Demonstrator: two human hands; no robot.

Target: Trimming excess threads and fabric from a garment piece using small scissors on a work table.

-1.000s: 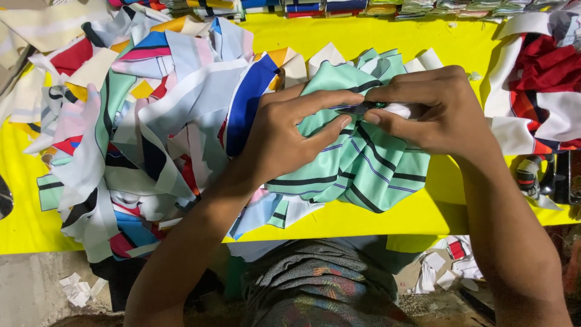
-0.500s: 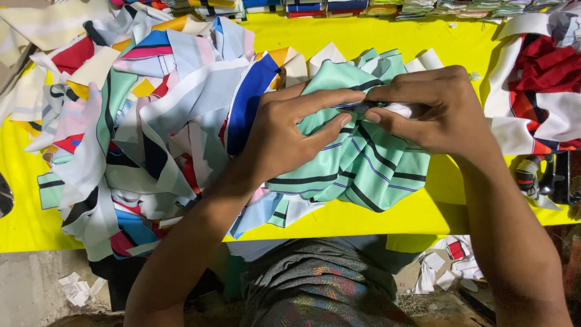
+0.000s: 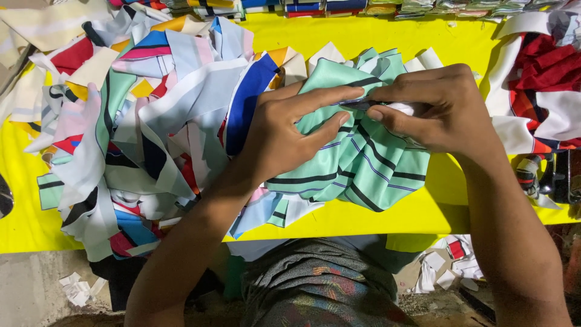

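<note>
A mint-green cloth piece with dark and purple stripes [image 3: 363, 169] lies bunched on the yellow table [image 3: 423, 212]. My left hand [image 3: 290, 130] presses flat on it, fingers stretched to the right along a fold. My right hand [image 3: 433, 109] pinches the same cloth at its upper edge, thumb and fingertips closed on the fold, with a bit of white material under the fingers. The fingertips of both hands almost meet.
A big heap of mixed striped fabric scraps [image 3: 139, 121] covers the table's left half. Red and white cloth [image 3: 544, 91] is piled at the right. Folded fabric stacks [image 3: 315, 6] line the far edge. Paper scraps [image 3: 448, 266] lie on the floor below.
</note>
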